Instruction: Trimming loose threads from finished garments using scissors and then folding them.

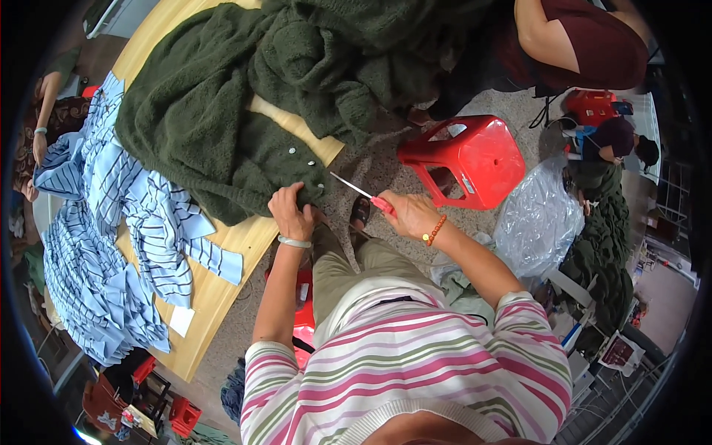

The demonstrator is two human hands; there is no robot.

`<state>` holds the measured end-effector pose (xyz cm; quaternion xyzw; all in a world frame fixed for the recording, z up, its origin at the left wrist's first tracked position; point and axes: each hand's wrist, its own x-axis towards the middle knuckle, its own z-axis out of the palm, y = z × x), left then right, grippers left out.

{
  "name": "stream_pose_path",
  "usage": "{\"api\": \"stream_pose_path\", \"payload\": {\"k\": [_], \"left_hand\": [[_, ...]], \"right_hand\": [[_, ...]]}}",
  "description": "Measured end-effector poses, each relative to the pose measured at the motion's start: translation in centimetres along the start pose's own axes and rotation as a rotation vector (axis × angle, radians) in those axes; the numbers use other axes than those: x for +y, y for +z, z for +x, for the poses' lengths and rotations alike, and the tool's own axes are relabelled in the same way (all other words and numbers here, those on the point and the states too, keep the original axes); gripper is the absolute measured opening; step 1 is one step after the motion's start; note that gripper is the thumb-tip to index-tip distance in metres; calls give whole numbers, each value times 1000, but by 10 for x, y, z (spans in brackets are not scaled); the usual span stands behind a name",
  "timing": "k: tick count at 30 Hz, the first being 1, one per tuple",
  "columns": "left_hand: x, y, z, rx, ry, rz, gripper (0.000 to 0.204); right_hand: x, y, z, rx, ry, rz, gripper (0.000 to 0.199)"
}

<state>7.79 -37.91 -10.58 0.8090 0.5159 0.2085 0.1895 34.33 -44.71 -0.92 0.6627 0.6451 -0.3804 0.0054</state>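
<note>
Left hand (291, 213): closed, pinching green fleece coat (222, 126) edge on desk (215, 289). Right hand (410, 215): closed around red-handled scissors (361, 192), blades near coat.

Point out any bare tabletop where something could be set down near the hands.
Bare wood table shows in a strip between the striped blue shirts and the table's near edge, left of the left hand. A small slit also shows inside the green fleece garment. Elsewhere fabric covers the top. The right hand holds scissors off the table, beside the red stool.

Left hand (291, 213) pinches with curled fingers; right hand (410, 215) is fisted, both forearms extended forward.
</note>
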Motion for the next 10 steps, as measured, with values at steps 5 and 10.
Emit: {"api": "stream_pose_path", "payload": {"k": [5,10], "left_hand": [[22,-8,11,71,-197,-254,63],[-2,-17,-9,-321,-141,-191,64]], "right_hand": [[1,2,-5,31,-21,46,27],[-2,-4,-9,14,5,45,29]]}}
